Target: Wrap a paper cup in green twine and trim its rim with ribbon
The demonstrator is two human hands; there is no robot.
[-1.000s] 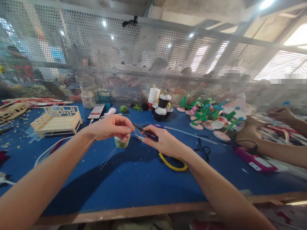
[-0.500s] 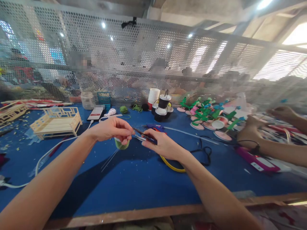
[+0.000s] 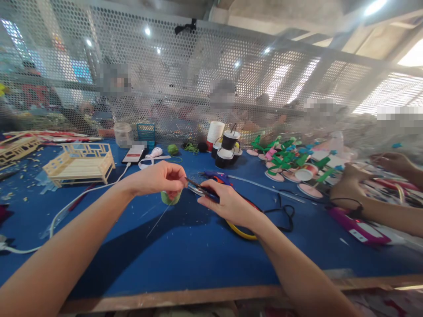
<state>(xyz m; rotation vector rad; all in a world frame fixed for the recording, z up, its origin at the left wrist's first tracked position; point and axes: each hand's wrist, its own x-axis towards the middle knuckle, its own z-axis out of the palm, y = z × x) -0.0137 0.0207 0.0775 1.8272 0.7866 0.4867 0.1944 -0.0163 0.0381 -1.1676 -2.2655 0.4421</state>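
My left hand (image 3: 172, 178) is closed in a pinch over the blue table (image 3: 185, 246). A thin pale wire-like strand (image 3: 160, 222) slants down from below its fingers. My right hand (image 3: 223, 198) is wrapped round scissors (image 3: 201, 188), whose narrow blades point left at the left fingertips. A yellow curved piece (image 3: 243, 232) shows below the right hand; I cannot tell if it is the scissors' handle. Behind and under my left hand stands a small green round thing (image 3: 170, 200), partly hidden. A blue glue gun (image 3: 216, 177) lies just beyond the right hand.
A small wooden bed frame (image 3: 82, 166) and phone (image 3: 135, 153) stand left, with a white cable (image 3: 71, 200). Black-and-white little buckets (image 3: 228, 152) are at the back. Green paper plants (image 3: 280, 156), a purple power strip (image 3: 360, 226) and another person's arm (image 3: 373, 198) are right.
Both hands stay close together at nearly the same place. Fewer strands show clearly below my left hand; one now stands out. The view has shifted slightly.
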